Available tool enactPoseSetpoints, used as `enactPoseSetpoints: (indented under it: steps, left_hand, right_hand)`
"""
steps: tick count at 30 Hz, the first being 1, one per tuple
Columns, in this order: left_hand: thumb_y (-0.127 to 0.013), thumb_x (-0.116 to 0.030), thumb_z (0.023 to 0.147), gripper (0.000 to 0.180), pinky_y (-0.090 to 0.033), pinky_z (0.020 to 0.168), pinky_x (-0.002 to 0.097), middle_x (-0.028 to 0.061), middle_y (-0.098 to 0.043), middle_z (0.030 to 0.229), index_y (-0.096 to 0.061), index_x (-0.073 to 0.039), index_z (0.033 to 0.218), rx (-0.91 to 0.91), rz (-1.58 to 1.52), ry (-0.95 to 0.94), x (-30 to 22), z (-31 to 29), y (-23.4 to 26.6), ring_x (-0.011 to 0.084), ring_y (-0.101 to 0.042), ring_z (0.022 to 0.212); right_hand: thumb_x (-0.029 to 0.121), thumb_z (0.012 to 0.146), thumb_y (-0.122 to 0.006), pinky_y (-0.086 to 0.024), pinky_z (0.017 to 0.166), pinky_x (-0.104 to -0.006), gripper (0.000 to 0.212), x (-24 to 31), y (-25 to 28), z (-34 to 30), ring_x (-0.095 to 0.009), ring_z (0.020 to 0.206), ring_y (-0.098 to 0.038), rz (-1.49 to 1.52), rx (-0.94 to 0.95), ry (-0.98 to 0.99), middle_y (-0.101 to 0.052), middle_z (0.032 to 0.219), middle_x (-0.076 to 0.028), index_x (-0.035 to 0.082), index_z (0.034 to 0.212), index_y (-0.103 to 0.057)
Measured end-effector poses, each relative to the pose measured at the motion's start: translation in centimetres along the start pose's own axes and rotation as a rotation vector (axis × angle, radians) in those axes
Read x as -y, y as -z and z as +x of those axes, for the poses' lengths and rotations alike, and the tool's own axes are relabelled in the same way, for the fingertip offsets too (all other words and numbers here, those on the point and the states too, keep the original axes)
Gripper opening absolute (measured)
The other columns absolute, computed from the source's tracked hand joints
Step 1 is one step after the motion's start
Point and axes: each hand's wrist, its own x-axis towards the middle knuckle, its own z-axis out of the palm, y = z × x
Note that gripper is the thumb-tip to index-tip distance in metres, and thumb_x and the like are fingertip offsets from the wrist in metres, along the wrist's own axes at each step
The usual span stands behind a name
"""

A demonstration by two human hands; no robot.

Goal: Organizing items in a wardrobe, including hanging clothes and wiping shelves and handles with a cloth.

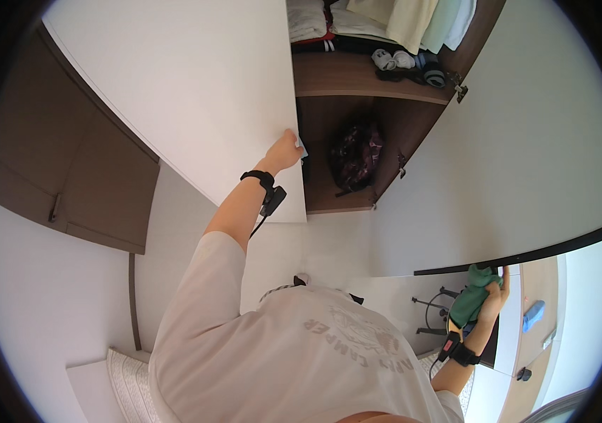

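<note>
The fingers of my left hand [284,150] are curled around the free edge of the white left wardrobe door [195,84]. A small pale bluish piece shows beside these fingers, but I cannot make out what it is. Out to the right, my right hand [496,296] grips a bunched green cloth [469,302], close to the dark edge of the open right door [526,162]. The top of the cloth touches or nearly touches that edge. Each wrist wears a black strap with a small device and a cable.
Inside the wardrobe, folded clothes [306,20], hanging garments [414,21] and rolled socks [394,60] sit above a dark patterned bag [357,154]. A wheeled chair base [433,311] and a wooden desktop [537,282] with a blue item [533,316] are at right. Brown cabinet doors [68,155] stand left.
</note>
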Motion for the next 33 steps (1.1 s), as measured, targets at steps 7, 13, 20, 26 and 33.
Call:
enactPoseSetpoints:
  steps: [7,13,20,26,33]
  left_hand:
    - [-0.062,-0.017,0.077,0.04,-0.045,0.078,0.0424,0.0213,-0.06,0.093,-0.045,0.001,0.11,-0.093,-0.052,-0.082,2.7,1.0,-0.1,0.0376,-0.058,0.091]
    - [-0.061,-0.016,0.08,0.019,-0.048,0.07,0.0359,0.0109,-0.063,0.092,-0.06,-0.003,0.094,0.27,-0.08,-0.36,2.6,-3.9,0.8,0.0266,-0.06,0.077]
    - [-0.06,-0.015,0.082,0.019,-0.048,0.064,0.0311,0.0097,-0.063,0.096,-0.061,-0.003,0.097,0.291,-0.165,-0.272,-8.5,-10.0,-3.7,0.02,-0.058,0.07]
    - [-0.052,-0.016,0.086,0.021,-0.047,0.064,0.0337,0.0131,-0.062,0.086,-0.059,-0.002,0.101,0.239,-0.075,-0.249,-14.6,-9.4,-6.9,0.0234,-0.059,0.07]
    - [-0.037,-0.016,0.094,0.027,-0.048,0.068,0.0281,0.0059,-0.062,0.086,-0.056,-0.003,0.108,0.213,-0.647,0.093,-14.1,-5.7,-10.0,0.0144,-0.06,0.074]
  right_hand:
    - [0.0,0.063,-0.051,-0.042,0.056,-0.025,0.054,4.7,-9.1,-4.0,-0.012,0.058,-0.048,-0.593,0.41,0.178,-0.056,0.068,-0.013,-0.012,0.115,-0.049]
    - [0.008,0.066,-0.055,-0.045,0.059,-0.0398,0.061,7.7,-22.0,-2.6,-0.042,0.065,-0.055,-0.643,0.844,0.317,-0.055,0.07,-0.025,-0.006,0.124,-0.041]
    - [0.012,0.07,-0.052,-0.042,0.055,-0.0407,0.062,5.6,-25.5,6.9,-0.039,0.057,-0.052,-0.499,1.003,0.38,-0.052,0.062,-0.023,-0.004,0.128,-0.036]
    - [0.009,0.073,-0.05,-0.044,0.06,-0.032,0.07,3.0,-24.7,11.2,-0.025,0.06,-0.052,-0.451,1.029,0.286,-0.056,0.071,-0.014,0.004,0.138,-0.026]
    - [0.015,0.074,-0.052,-0.046,0.069,-0.0353,0.077,-1.0,-24.5,10.7,-0.032,0.075,-0.058,-0.341,0.963,0.25,-0.06,0.08,-0.02,-0.001,0.14,-0.017]
